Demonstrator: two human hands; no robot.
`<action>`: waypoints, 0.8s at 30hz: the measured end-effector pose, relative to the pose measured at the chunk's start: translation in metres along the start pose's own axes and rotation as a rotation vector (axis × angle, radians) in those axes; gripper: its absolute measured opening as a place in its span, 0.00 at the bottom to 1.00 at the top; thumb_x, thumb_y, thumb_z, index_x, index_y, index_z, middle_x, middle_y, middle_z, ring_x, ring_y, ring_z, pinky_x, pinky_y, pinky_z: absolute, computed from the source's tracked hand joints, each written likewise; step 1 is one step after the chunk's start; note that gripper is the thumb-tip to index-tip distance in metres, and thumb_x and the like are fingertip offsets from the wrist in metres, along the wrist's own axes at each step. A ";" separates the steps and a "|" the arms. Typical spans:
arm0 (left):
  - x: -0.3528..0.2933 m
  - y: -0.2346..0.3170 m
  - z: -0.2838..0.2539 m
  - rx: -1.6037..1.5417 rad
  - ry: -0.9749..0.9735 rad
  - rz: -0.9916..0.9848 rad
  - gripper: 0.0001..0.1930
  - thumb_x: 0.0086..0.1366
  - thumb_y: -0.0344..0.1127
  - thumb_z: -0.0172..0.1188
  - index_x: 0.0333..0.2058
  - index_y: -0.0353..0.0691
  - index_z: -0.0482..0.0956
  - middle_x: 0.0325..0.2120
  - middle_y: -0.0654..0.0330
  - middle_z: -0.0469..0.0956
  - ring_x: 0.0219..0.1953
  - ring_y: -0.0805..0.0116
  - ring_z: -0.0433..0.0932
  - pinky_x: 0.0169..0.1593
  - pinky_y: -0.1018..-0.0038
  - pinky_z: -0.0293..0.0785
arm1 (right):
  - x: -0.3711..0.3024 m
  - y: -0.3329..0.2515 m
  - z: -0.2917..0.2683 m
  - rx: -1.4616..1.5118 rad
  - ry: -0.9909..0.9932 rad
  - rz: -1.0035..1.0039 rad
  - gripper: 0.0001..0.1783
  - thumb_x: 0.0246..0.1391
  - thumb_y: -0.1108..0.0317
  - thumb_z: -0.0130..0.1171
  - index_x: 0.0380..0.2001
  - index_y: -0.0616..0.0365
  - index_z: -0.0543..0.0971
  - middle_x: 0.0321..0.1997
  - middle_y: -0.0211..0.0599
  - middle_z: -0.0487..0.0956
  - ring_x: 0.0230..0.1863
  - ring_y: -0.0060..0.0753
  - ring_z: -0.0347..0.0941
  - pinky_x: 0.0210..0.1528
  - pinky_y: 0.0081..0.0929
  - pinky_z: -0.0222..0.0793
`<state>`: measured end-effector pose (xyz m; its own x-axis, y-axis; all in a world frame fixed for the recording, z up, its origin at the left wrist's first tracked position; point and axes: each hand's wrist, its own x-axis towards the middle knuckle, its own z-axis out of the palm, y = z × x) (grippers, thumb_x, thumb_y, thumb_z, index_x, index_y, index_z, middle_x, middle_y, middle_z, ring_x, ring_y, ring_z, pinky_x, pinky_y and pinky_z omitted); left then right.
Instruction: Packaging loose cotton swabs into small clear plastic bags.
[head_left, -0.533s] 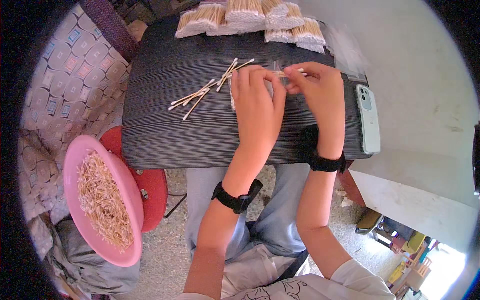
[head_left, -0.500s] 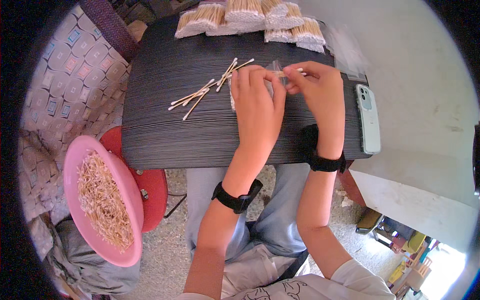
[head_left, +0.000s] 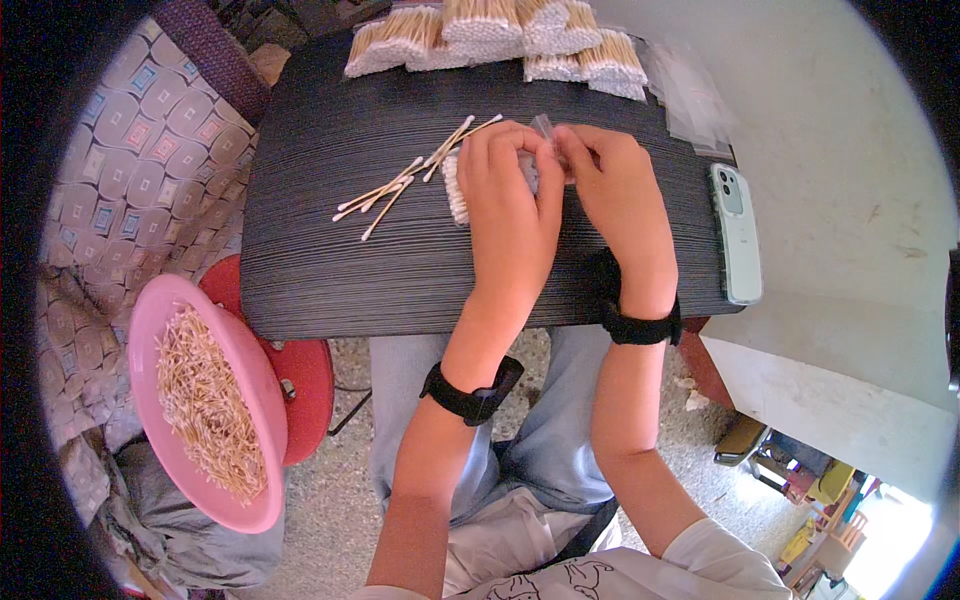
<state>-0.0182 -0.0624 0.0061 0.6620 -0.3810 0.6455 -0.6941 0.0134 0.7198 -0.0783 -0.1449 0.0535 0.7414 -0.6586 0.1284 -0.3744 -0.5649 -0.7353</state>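
Observation:
On the dark table, my left hand rests over a clear plastic bag of cotton swabs, its fingers closed round the pack. White swab tips show in a row left of the hand; most of the pack is hidden under it. At the bag's mouth, my right hand pinches the clear plastic between thumb and fingers, close beside the left thumb. Several loose cotton swabs lie crossed on the table just left of my left hand.
Filled packs of cotton swabs are piled along the far edge. Flat clear bags lie at the far right, above a pale phone. A pink basin heaped with swabs sits on a red stool at left. A wall adjoins the table's right side.
The swab between my right fingers no longer shows. My right hand has shifted slightly left and now pinches the bag's mouth. More of the pack's white tips show beside my left hand.

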 end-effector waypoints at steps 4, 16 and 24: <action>0.000 0.002 -0.001 -0.056 0.046 -0.077 0.05 0.59 0.26 0.55 0.31 0.33 0.68 0.33 0.50 0.70 0.40 0.51 0.69 0.47 0.61 0.63 | -0.007 0.003 -0.004 0.031 0.041 -0.049 0.17 0.60 0.66 0.51 0.44 0.72 0.75 0.33 0.45 0.81 0.35 0.26 0.78 0.39 0.20 0.72; -0.001 0.004 -0.001 -0.098 0.018 -0.084 0.07 0.55 0.24 0.56 0.32 0.33 0.67 0.34 0.49 0.69 0.39 0.50 0.68 0.46 0.62 0.64 | -0.019 -0.013 -0.006 0.249 -0.145 -0.139 0.22 0.60 0.64 0.46 0.51 0.71 0.68 0.39 0.63 0.75 0.44 0.57 0.74 0.44 0.36 0.69; -0.001 0.001 -0.004 -0.037 0.027 0.003 0.09 0.53 0.22 0.55 0.34 0.33 0.66 0.35 0.48 0.69 0.41 0.49 0.68 0.47 0.62 0.65 | -0.016 -0.010 0.004 0.227 -0.161 -0.161 0.23 0.61 0.61 0.46 0.50 0.71 0.68 0.37 0.65 0.75 0.42 0.62 0.73 0.42 0.41 0.69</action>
<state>-0.0184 -0.0584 0.0076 0.6677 -0.3561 0.6538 -0.6855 0.0484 0.7264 -0.0848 -0.1267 0.0561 0.8664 -0.4726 0.1611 -0.1253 -0.5182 -0.8460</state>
